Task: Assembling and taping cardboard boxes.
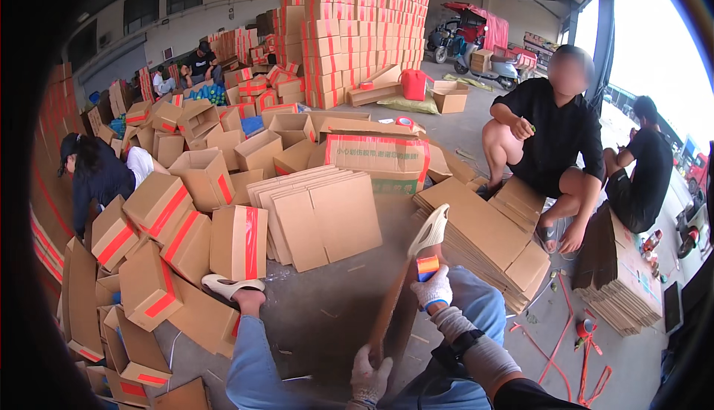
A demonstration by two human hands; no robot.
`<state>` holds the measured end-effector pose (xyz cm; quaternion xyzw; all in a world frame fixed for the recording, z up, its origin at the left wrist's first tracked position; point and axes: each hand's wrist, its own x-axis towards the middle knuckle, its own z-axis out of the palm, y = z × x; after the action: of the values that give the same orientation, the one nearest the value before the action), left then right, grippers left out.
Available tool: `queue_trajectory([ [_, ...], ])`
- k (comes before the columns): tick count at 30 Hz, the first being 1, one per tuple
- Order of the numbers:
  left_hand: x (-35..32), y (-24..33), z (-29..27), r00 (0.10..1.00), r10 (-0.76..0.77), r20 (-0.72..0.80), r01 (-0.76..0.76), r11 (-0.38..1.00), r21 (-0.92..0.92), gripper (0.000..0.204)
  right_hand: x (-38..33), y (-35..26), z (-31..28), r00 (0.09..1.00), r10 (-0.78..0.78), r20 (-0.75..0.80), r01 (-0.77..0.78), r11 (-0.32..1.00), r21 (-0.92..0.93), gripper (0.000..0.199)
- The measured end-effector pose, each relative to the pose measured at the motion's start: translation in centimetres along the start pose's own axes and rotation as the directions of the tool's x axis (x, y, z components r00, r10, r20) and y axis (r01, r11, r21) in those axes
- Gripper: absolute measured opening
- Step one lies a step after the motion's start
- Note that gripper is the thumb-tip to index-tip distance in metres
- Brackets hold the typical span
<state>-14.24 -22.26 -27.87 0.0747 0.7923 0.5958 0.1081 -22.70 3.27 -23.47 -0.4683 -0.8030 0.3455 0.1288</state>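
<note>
A brown cardboard carton [393, 307] stands between my knees, seen almost edge-on and tilted. My left hand [370, 376], in a pale work glove, grips its near end, the thumb and fingers on either side of the cardboard. In my gloved right hand [433, 291] is a tape dispenser [428, 266] with orange and blue parts, held against the carton's upper right side. Whether tape is stuck to the carton there cannot be made out. Flat folded cartons [327, 220] lean in a stack just ahead.
Red-taped boxes [245, 243] lie heaped on the left. Flattened cartons [483, 239] are piled on the right, where a co-worker [554, 135] squats. Red strapping [558, 343] trails over the floor. Tall stacks of boxes [357, 38] rise behind.
</note>
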Motion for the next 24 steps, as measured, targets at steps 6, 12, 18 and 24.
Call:
queue_trajectory([
  [6,6.5,-2.1,-12.5,0.875,0.191,-0.445,-0.207,0.978,0.013,0.022,-7.3,0.6,-3.1,0.964,-0.261,0.054,0.264,0.963,-0.054,0.073],
  [12,12.9,-2.5,-12.2,0.914,0.323,-0.247,-0.212,0.897,0.389,0.015,-9.7,0.3,-1.9,0.972,-0.168,0.163,0.181,0.981,-0.071,0.076],
  [18,9.9,2.6,-11.7,0.868,-0.230,0.440,-0.200,0.649,0.734,0.064,-9.0,1.4,-0.8,0.936,-0.290,0.198,0.296,0.955,0.000,0.081],
  [24,4.4,3.5,-12.3,0.854,-0.096,0.511,-0.450,0.357,0.819,0.084,-3.9,4.5,-8.9,0.818,-0.538,0.203,0.400,0.786,0.471,0.073],
])
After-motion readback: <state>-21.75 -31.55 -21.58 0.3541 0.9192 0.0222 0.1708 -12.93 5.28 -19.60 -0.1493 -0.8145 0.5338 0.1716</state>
